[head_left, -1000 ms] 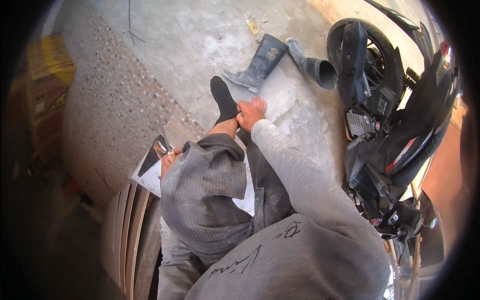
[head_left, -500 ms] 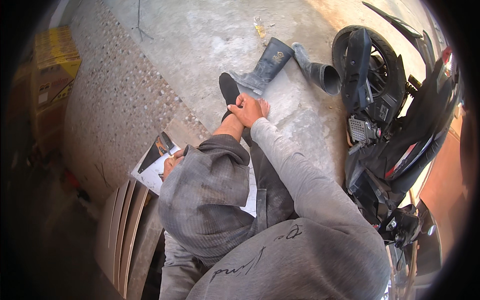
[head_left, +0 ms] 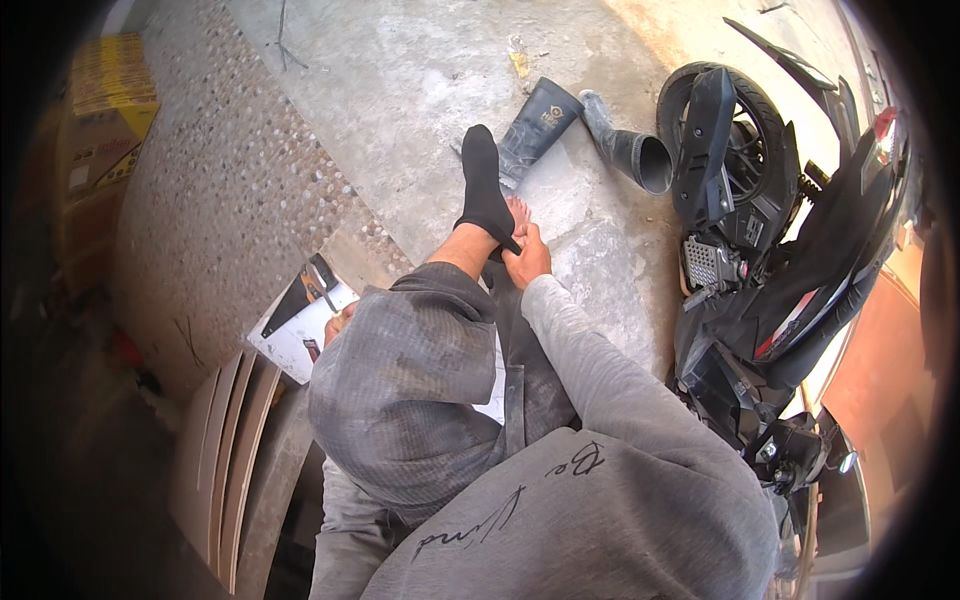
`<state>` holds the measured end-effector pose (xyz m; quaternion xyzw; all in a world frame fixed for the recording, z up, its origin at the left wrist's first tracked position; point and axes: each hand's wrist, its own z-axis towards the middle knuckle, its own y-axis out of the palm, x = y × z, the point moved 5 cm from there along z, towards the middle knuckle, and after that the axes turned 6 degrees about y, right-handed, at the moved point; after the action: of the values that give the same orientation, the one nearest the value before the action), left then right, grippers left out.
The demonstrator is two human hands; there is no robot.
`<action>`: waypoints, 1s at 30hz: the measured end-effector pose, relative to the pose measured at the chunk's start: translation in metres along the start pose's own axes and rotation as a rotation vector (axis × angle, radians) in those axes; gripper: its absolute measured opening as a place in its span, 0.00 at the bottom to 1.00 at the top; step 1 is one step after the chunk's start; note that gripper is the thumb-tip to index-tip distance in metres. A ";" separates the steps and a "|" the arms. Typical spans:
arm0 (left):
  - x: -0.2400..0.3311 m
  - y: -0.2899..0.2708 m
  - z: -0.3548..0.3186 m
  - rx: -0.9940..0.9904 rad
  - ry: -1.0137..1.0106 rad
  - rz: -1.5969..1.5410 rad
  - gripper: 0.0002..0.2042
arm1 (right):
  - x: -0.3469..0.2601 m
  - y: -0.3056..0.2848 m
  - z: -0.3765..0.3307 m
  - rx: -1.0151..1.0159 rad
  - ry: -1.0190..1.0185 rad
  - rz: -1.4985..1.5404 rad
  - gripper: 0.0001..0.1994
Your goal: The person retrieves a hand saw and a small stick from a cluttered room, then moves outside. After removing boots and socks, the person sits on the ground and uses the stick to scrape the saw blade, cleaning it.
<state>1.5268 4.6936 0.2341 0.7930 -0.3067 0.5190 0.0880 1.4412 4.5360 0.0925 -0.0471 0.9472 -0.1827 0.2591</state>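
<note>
- A person in a grey long-sleeved top (head_left: 560, 510) and dark grey textured trousers (head_left: 400, 350) bends over a raised leg beside a concrete floor and a strip of pebbled paving (head_left: 250, 180).
- The right hand (head_left: 527, 262) pinches the edge of a stretchy black fabric sock (head_left: 482, 185) at the ankle, drawing a corner of it out taut between thumb and fingers.
- The left hand (head_left: 338, 322) is mostly hidden behind the knee, near a white flat panel (head_left: 285, 350) bearing a handsaw with a dark blade and an orange-and-black handle (head_left: 318, 275); whether its fingers grasp anything cannot be told.
- The sock covers one foot from toes to heel, with bare skin showing above; that foot appears largely done, its stretched edge the part left unsettled.
- The other foot (head_left: 520, 215) is bare, its toes just beside the sock, so that side looks untouched.
- Two tall, dusty black rubber boots lie unworn on the concrete ahead, one (head_left: 540, 120) partly behind the socked foot, the other (head_left: 630, 150) near a black motorbike (head_left: 780, 290).
</note>
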 end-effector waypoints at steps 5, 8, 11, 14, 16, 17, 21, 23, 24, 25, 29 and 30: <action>0.006 0.070 0.040 -0.172 0.253 0.142 0.19 | 0.040 0.017 0.015 -0.078 -0.111 -0.409 0.14; 0.003 0.108 0.056 -0.278 0.367 0.091 0.20 | 0.006 -0.027 0.098 -0.009 -0.005 -0.682 0.20; -0.009 0.113 0.053 -0.302 0.390 0.034 0.21 | -0.033 -0.088 0.154 0.184 -0.154 -0.552 0.19; -0.020 0.051 0.020 -0.069 0.240 0.121 0.19 | -0.117 -0.172 0.141 0.283 -0.231 0.345 0.23; -0.057 0.001 -0.001 0.145 0.108 0.130 0.17 | -0.088 -0.205 0.141 0.434 -0.325 0.145 0.22; -0.068 -0.033 -0.029 0.294 -0.002 0.176 0.16 | -0.075 -0.219 0.132 0.488 -0.381 0.070 0.22; -0.134 -0.094 -0.128 0.605 -0.451 0.155 0.15 | 0.053 -0.142 0.130 -0.107 -0.140 -0.569 0.17; -0.148 -0.082 -0.137 0.619 -0.632 0.055 0.15 | 0.103 -0.131 0.160 0.006 0.072 0.006 0.17; -0.154 -0.074 -0.138 0.634 -0.726 -0.001 0.16 | 0.121 -0.126 0.173 0.091 0.066 0.174 0.17; -0.170 -0.069 -0.145 0.577 -0.765 -0.018 0.17 | 0.120 -0.121 0.187 0.093 0.136 0.307 0.17; -0.214 -0.045 -0.167 0.484 -0.921 -0.064 0.16 | 0.115 -0.110 0.294 0.093 0.061 0.527 0.21; -0.223 -0.039 -0.172 0.473 -0.957 -0.076 0.16 | 0.115 -0.109 0.331 0.058 -0.019 0.457 0.22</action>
<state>1.3565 4.8918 0.1219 0.9497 -0.1583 0.1509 -0.2243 1.5094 4.3069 -0.1860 0.1744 0.9251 -0.1459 0.3040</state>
